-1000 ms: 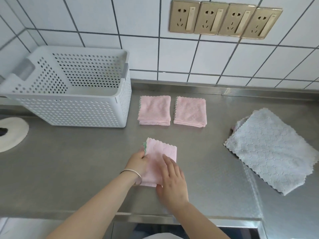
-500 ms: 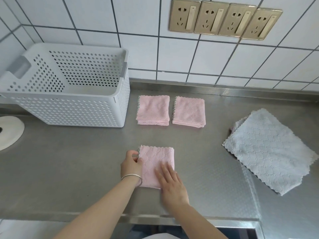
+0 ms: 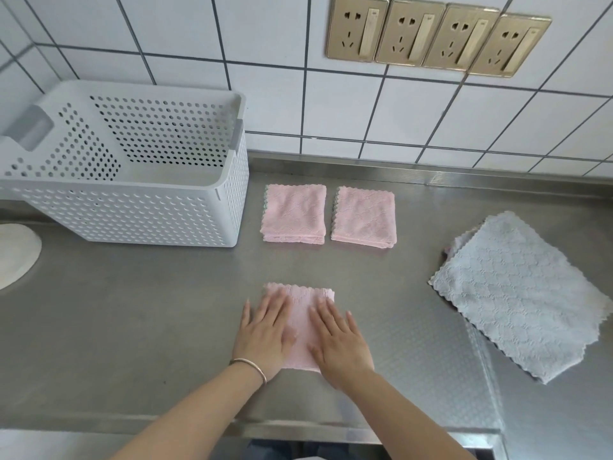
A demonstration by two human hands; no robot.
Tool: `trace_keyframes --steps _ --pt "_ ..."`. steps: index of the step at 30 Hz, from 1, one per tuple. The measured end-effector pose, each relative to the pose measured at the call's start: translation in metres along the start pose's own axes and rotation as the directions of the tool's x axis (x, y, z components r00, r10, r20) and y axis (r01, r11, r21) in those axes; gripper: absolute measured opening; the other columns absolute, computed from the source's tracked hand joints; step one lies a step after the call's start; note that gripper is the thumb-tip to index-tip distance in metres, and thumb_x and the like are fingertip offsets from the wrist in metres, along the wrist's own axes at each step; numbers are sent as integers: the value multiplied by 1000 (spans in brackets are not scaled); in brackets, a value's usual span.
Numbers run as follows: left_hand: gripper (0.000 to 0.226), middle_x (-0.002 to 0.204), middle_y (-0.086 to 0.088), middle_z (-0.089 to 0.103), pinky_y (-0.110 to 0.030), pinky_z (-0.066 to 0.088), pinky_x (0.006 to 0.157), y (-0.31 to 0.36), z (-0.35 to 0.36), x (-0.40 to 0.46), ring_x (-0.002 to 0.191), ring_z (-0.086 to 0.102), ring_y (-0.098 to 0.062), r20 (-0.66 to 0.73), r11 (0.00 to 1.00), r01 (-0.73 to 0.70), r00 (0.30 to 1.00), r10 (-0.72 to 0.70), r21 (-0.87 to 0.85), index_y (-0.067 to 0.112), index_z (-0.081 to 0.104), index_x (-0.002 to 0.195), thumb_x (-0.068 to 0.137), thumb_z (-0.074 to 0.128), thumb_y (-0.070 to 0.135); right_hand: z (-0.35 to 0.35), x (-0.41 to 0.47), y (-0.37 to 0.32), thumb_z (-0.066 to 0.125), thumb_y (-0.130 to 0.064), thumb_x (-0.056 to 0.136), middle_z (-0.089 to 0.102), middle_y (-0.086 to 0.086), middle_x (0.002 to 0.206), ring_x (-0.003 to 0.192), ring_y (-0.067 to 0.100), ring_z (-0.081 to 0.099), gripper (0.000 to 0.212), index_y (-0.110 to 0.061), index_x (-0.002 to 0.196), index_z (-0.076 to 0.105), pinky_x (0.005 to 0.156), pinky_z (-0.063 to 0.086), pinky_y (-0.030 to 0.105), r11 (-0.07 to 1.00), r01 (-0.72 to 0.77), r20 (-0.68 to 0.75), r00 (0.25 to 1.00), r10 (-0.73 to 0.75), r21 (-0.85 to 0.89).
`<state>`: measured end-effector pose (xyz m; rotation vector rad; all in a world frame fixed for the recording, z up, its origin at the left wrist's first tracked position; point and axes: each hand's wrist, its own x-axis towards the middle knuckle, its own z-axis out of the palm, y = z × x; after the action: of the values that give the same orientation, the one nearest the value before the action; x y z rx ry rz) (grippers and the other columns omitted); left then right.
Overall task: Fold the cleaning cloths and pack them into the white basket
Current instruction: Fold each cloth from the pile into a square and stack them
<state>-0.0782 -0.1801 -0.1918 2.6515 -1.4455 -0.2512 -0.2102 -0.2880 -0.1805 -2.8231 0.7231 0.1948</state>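
My left hand (image 3: 265, 333) and right hand (image 3: 338, 343) lie flat, fingers spread, pressing the pink cloth (image 3: 300, 327) to set its fold. It sits well right of the basket (image 3: 132, 210), nearer me.

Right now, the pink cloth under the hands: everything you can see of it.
The pink cloth is soft, textured microfibre by its look, with a zigzag edge along its far side. It lies folded and flat on the steel counter, near the front edge. The left hand and right hand press palm-down on it.
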Motion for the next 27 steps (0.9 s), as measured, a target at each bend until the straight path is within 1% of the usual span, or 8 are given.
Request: trace_keyframes --steps 3,7,11,14,17,20,23,27 --pt "63 144 1 41 -49 21 102 -4 6 3 143 6 -15 80 997 17 997 -22 70 16 40 133 81 32 51 4 1 1 34 -44 82 51 2 138 130 17 35 60 -13 132 48 99 46 45 999 -26 47 999 24 40" --pt "67 147 2 37 -52 36 102 -3 3 4 138 18 -12 124 999 32 992 -36 39 20 45 135 79 30 53 -8 6 2 13 -49 81 10 -1 154 143 18 14 70 -17 143 19 112 25 43 996 27 56 998 -22 -88" --pt "47 121 -6 59 -39 48 86 -5 -18 4 107 56 -28 -50 928 306 945 -323 -211 18 62 111 71 55 42 -21 4 -1 52 -35 75 59 -3 122 110 20 60 52 -16 123 58 88 52 30 974 -180 -27 982 186 137" --pt "34 123 -5 47 -35 37 94 0 -29 1 114 42 -29 140 693 642 759 -636 -328 23 62 104 74 63 39 -27 2 -3 46 -19 86 54 -1 120 109 20 53 43 -19 129 40 83 45 29 753 -504 172 861 479 423" --pt "33 124 -1 44 -32 35 97 5 -23 -3 116 39 -26 216 719 658 752 -622 -222 27 62 104 77 59 46 -27 5 -8 46 -14 83 60 3 104 93 23 58 29 -17 111 43 74 47 31 527 -657 336 742 581 539" --pt "26 113 -2 54 -32 40 90 9 -22 -1 107 49 -26 255 675 676 737 -626 -294 24 59 99 81 57 43 -26 7 -11 46 -14 81 57 -2 92 85 22 57 19 -20 96 38 73 49 31 491 -670 371 729 575 557" --pt "15 94 -8 63 -33 45 78 15 -35 5 86 56 -30 352 425 696 683 -640 -579 20 51 88 81 60 30 -34 8 -10 49 -16 84 57 -11 82 78 16 57 18 -23 98 39 64 43 27 452 -587 276 764 583 671" --pt "24 92 -6 60 -26 37 74 19 -72 37 93 59 -29 204 325 516 726 -657 -793 16 51 97 80 67 23 -68 31 -7 53 -24 89 56 -11 77 72 9 57 13 -24 98 44 60 43 22 406 -388 71 789 610 828"
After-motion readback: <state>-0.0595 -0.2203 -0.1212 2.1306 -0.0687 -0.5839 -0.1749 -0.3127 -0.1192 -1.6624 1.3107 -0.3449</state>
